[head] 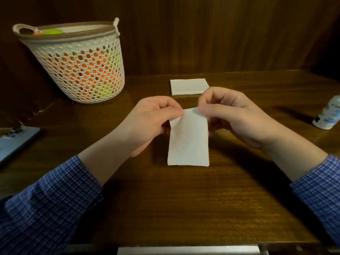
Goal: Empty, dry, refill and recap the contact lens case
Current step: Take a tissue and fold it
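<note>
A folded white tissue point(188, 140) hangs upright above the wooden table point(184, 199), its lower edge near the surface. My left hand point(147, 122) pinches its top left corner and my right hand point(233, 116) pinches its top right corner. A stack of folded white tissues point(189, 86) lies flat on the table just behind my hands. A white solution bottle point(329, 115) lies on its side at the right edge, cap end toward me. No contact lens case shows; whether anything sits behind the tissue or inside my hands I cannot tell.
A white mesh basket point(77, 61) with orange and green contents stands at the back left. A grey phone point(14, 142) lies at the left edge. Dark wood panels close off the back. A pale metal strip point(187, 250) runs under the table's front edge.
</note>
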A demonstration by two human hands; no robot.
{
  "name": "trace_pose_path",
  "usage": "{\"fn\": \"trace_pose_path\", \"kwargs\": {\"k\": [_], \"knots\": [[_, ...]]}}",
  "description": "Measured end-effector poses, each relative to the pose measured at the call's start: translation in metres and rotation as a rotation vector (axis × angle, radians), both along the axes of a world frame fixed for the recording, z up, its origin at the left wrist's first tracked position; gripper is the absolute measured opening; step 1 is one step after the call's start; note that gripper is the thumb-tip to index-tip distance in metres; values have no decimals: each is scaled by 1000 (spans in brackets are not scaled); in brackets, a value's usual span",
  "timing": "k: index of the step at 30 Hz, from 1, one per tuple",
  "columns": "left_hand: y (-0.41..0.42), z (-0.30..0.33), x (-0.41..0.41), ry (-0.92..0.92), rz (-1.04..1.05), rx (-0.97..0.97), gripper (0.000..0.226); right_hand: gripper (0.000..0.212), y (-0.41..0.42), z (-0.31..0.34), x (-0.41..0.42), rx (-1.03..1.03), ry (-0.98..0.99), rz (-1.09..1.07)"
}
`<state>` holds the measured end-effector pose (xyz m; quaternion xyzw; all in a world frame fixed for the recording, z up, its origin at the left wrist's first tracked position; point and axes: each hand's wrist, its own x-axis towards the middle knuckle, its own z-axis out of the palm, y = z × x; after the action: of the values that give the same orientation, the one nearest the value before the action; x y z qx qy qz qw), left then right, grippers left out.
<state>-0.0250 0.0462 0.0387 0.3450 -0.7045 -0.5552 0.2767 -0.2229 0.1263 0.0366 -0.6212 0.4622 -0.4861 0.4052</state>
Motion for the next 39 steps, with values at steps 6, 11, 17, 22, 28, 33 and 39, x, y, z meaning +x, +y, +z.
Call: {"fn": "trace_pose_path", "kwargs": {"k": [6,11,17,22,28,33,39], "knots": [[1,0,1,1,-37,38,24,17,-1,1,-4,140,-53,90],[-2,-2,1,1,-45,51,24,14,-2,0,-5,167,-6,17],[-5,-5,1,7,-18,-8,15,5,-2,0,0,169,36,-137],[-6,-9,1,61,50,-14,8,19,-6,-3,4,180,13,-296],[-4,-12,-1,131,122,8,6,15,-7,-9,9,281,-49,-315],[-4,-11,1,105,160,17,14,16,-7,-8,9,289,-21,-327],[-2,-6,0,-18,154,17,28,20,-5,-8,9,256,27,-338]]}}
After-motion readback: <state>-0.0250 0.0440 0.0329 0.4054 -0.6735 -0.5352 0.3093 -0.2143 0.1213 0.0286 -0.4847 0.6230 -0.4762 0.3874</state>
